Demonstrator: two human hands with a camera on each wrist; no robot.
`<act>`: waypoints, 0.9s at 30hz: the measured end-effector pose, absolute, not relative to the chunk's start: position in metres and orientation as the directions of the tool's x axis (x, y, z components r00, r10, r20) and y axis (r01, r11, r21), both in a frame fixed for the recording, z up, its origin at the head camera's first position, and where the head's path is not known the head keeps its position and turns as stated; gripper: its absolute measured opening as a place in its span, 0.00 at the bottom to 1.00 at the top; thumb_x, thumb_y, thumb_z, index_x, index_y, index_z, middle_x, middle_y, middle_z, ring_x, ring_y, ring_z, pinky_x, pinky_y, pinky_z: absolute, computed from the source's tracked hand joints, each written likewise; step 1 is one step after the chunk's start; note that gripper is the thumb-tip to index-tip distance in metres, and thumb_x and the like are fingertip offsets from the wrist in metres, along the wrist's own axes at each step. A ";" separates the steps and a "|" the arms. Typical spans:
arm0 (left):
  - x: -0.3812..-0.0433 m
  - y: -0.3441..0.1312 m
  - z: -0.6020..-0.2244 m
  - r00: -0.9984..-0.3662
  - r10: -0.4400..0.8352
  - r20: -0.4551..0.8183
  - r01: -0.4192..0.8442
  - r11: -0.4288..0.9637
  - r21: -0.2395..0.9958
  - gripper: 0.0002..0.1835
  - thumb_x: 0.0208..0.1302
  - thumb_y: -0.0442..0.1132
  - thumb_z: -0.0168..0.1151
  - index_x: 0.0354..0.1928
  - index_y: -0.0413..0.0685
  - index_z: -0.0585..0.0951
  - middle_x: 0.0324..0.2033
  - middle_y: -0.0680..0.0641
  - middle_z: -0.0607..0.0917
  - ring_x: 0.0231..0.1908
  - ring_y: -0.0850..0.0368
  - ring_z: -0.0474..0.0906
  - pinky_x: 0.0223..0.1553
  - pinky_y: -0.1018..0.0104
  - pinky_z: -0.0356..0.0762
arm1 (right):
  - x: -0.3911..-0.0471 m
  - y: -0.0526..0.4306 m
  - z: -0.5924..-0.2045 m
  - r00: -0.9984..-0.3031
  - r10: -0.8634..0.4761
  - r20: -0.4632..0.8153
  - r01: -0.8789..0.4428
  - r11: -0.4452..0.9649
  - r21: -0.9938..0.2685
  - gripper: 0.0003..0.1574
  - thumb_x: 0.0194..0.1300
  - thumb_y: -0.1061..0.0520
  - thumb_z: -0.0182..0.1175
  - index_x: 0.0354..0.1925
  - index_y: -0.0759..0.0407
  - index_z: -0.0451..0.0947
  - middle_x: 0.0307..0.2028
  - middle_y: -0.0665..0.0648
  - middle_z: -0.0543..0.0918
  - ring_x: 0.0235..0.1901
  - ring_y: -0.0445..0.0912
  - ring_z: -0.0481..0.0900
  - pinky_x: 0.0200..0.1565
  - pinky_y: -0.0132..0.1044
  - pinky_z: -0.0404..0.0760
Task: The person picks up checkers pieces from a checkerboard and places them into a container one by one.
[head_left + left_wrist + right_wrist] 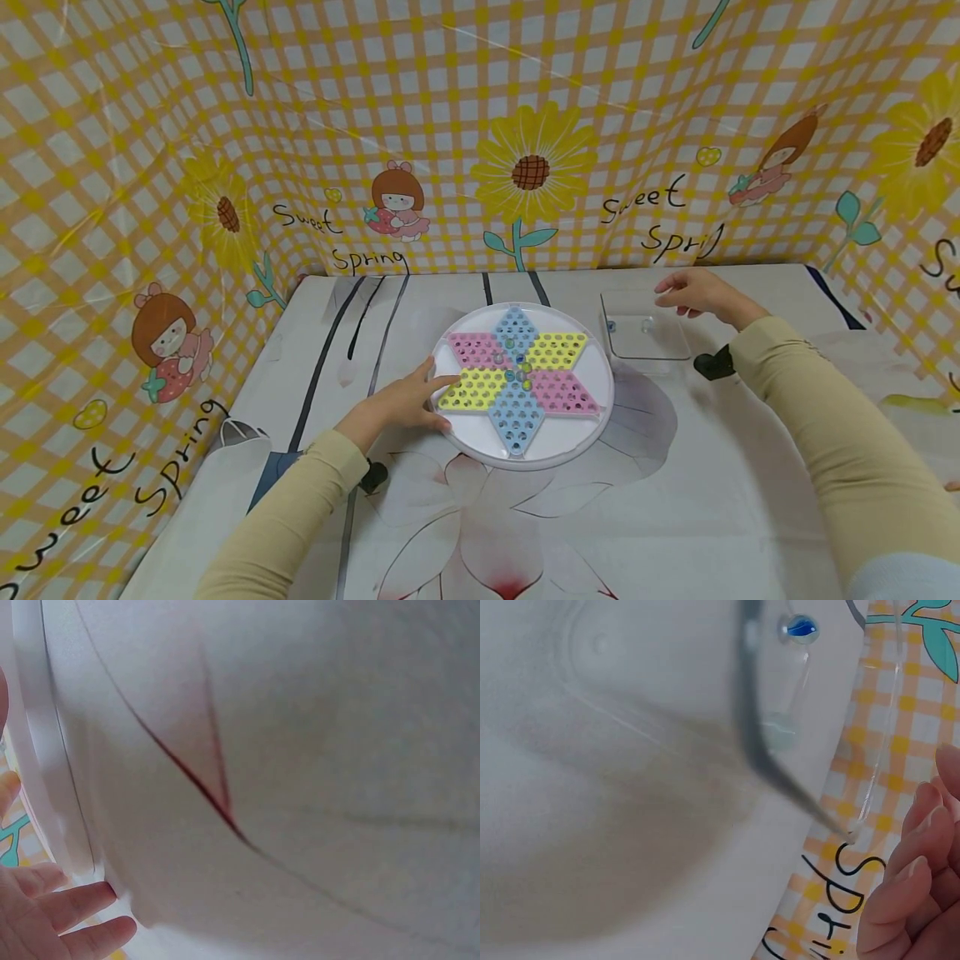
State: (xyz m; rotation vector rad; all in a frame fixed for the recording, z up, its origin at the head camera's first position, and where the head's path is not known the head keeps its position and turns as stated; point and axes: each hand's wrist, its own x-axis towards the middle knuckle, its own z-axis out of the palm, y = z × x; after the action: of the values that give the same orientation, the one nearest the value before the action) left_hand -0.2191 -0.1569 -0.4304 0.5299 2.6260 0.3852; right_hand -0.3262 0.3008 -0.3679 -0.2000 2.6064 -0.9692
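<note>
A round white Chinese checkers board [576, 429] lies on the table with a star of blue, pink and yellow sections. Several glass marbles [527, 385] sit around its middle. My left hand [405, 400] rests at the board's left rim, fingers spread, one fingertip over a yellow section. In the left wrist view, straight fingers [79, 906] show beside the rim. To the right stands a clear plastic box [651, 358] holding a blue-swirled marble [802, 628] and a pale marble [780, 732]. Over the box's far right corner hovers my right hand [701, 296], fingers loosely bent, nothing visible in them.
A white, flower-printed tablecloth [480, 521] covers the table. Yellow checked cloth [450, 100] hangs behind and along the sides. A white and blue object [240, 450] lies at the left edge, beside my left sleeve [292, 508].
</note>
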 end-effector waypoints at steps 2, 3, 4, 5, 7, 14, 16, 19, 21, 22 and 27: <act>-0.219 -0.157 -0.430 -0.834 0.422 -0.357 0.300 0.888 0.347 0.42 0.49 0.59 0.65 0.67 0.69 0.59 0.71 0.39 0.41 0.64 0.34 0.55 0.59 0.42 0.60 | -0.326 0.299 -0.366 -0.930 -0.248 -0.273 -0.011 0.759 -0.652 0.30 0.63 0.50 0.56 0.53 0.72 0.66 0.27 0.51 0.73 0.26 0.44 0.71 0.29 0.36 0.73; -0.219 -0.157 -0.430 -0.833 0.423 -0.356 0.301 0.888 0.349 0.42 0.49 0.59 0.65 0.67 0.69 0.59 0.71 0.38 0.41 0.64 0.34 0.55 0.59 0.42 0.60 | -0.325 0.297 -0.365 -0.930 -0.249 -0.270 -0.015 0.761 -0.648 0.30 0.63 0.50 0.56 0.53 0.72 0.66 0.27 0.51 0.73 0.26 0.44 0.71 0.29 0.36 0.73; -0.219 -0.157 -0.430 -0.833 0.424 -0.356 0.302 0.887 0.349 0.42 0.49 0.59 0.65 0.67 0.69 0.59 0.70 0.38 0.41 0.64 0.34 0.56 0.59 0.42 0.60 | -0.324 0.295 -0.364 -0.932 -0.249 -0.265 -0.019 0.762 -0.648 0.30 0.63 0.50 0.57 0.53 0.71 0.66 0.27 0.52 0.73 0.27 0.44 0.71 0.29 0.36 0.73; -0.219 -0.158 -0.430 -0.833 0.425 -0.355 0.304 0.887 0.349 0.43 0.49 0.59 0.65 0.68 0.68 0.59 0.70 0.38 0.41 0.64 0.34 0.56 0.59 0.42 0.60 | -0.324 0.293 -0.363 -0.932 -0.252 -0.259 -0.027 0.762 -0.647 0.29 0.63 0.50 0.57 0.53 0.71 0.67 0.28 0.52 0.73 0.27 0.45 0.72 0.29 0.36 0.73; -0.220 -0.158 -0.430 -0.832 0.428 -0.353 0.310 0.886 0.343 0.42 0.49 0.59 0.65 0.68 0.68 0.59 0.70 0.38 0.41 0.63 0.34 0.57 0.59 0.42 0.61 | -0.322 0.288 -0.361 -0.935 -0.257 -0.244 -0.040 0.761 -0.647 0.28 0.63 0.50 0.57 0.52 0.70 0.68 0.28 0.53 0.73 0.28 0.46 0.72 0.30 0.37 0.73; -0.220 -0.158 -0.430 -0.831 0.432 -0.350 0.317 0.886 0.338 0.42 0.48 0.59 0.65 0.67 0.68 0.60 0.70 0.38 0.42 0.63 0.33 0.57 0.58 0.42 0.61 | -0.315 0.263 -0.354 -0.932 -0.301 -0.201 -0.108 0.761 -0.639 0.25 0.63 0.52 0.57 0.51 0.68 0.70 0.29 0.56 0.75 0.28 0.49 0.72 0.30 0.38 0.74; -0.220 -0.158 -0.430 -0.831 0.433 -0.350 0.318 0.885 0.340 0.43 0.48 0.59 0.65 0.67 0.68 0.60 0.70 0.37 0.41 0.62 0.33 0.58 0.58 0.42 0.62 | -0.313 0.257 -0.354 -0.928 -0.319 -0.194 -0.128 0.760 -0.638 0.24 0.63 0.53 0.57 0.51 0.68 0.70 0.29 0.56 0.75 0.27 0.49 0.73 0.29 0.37 0.74; -0.220 -0.158 -0.431 -0.830 0.438 -0.346 0.325 0.883 0.339 0.43 0.48 0.59 0.65 0.67 0.67 0.60 0.70 0.36 0.42 0.60 0.36 0.64 0.57 0.44 0.64 | -0.308 0.246 -0.354 -0.917 -0.355 -0.180 -0.162 0.747 -0.645 0.23 0.62 0.53 0.58 0.50 0.67 0.71 0.30 0.57 0.76 0.26 0.49 0.73 0.27 0.36 0.74; -0.221 -0.158 -0.431 -0.828 0.441 -0.347 0.327 0.882 0.340 0.42 0.48 0.58 0.65 0.67 0.67 0.60 0.70 0.35 0.42 0.55 0.42 0.72 0.55 0.48 0.68 | -0.305 0.238 -0.355 -0.910 -0.378 -0.173 -0.185 0.740 -0.647 0.22 0.62 0.54 0.58 0.50 0.67 0.72 0.31 0.58 0.76 0.27 0.50 0.74 0.27 0.36 0.74; -0.221 -0.158 -0.431 -0.827 0.441 -0.348 0.328 0.882 0.339 0.42 0.48 0.58 0.65 0.67 0.67 0.60 0.70 0.35 0.41 0.51 0.45 0.75 0.54 0.50 0.69 | -0.303 0.233 -0.355 -0.905 -0.389 -0.170 -0.194 0.735 -0.650 0.21 0.62 0.54 0.58 0.49 0.67 0.72 0.31 0.58 0.76 0.28 0.51 0.74 0.28 0.36 0.74; -0.221 -0.157 -0.431 -0.827 0.440 -0.349 0.321 0.880 0.350 0.43 0.48 0.58 0.66 0.67 0.67 0.60 0.70 0.34 0.41 0.39 0.56 0.78 0.51 0.54 0.72 | -0.295 0.211 -0.358 -0.888 -0.428 -0.167 -0.231 0.730 -0.644 0.20 0.61 0.56 0.58 0.48 0.66 0.73 0.32 0.57 0.77 0.27 0.49 0.73 0.28 0.36 0.74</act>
State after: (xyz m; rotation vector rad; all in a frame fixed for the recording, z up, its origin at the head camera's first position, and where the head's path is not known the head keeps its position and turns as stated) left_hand -0.2213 -0.1570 -0.4310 0.5584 2.6232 0.3865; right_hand -0.2947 0.2107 -0.3578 -0.5151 2.6295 -0.9198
